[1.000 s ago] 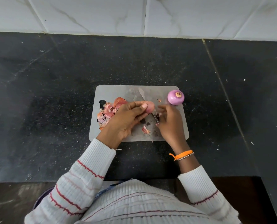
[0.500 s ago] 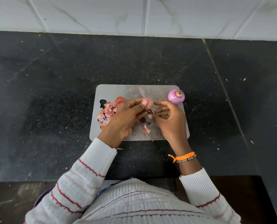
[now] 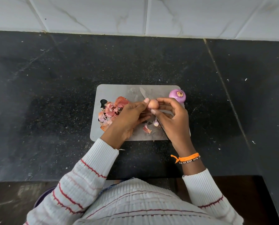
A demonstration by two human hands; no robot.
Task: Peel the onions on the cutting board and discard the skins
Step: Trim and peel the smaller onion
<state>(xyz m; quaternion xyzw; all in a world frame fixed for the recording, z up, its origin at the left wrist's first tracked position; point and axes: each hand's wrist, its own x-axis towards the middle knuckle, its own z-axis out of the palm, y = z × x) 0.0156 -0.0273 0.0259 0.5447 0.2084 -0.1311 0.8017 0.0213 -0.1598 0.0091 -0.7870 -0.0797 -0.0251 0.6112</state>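
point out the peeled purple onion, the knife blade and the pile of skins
peeled purple onion (image 3: 177, 95), head view, on its rounded top near the root end
knife blade (image 3: 142, 94), head view, near its tip
pile of skins (image 3: 110, 111), head view, its middle

I am standing at a black speckled stone countertop (image 3: 54, 95); beyond its far edge, white marble-veined wall tiles (image 3: 103, 13) are catching soft light.

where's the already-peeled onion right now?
In the head view, the peeled purple onion sits at the cutting board's far right corner, just beyond the right hand, which holds a smaller onion with the left hand.
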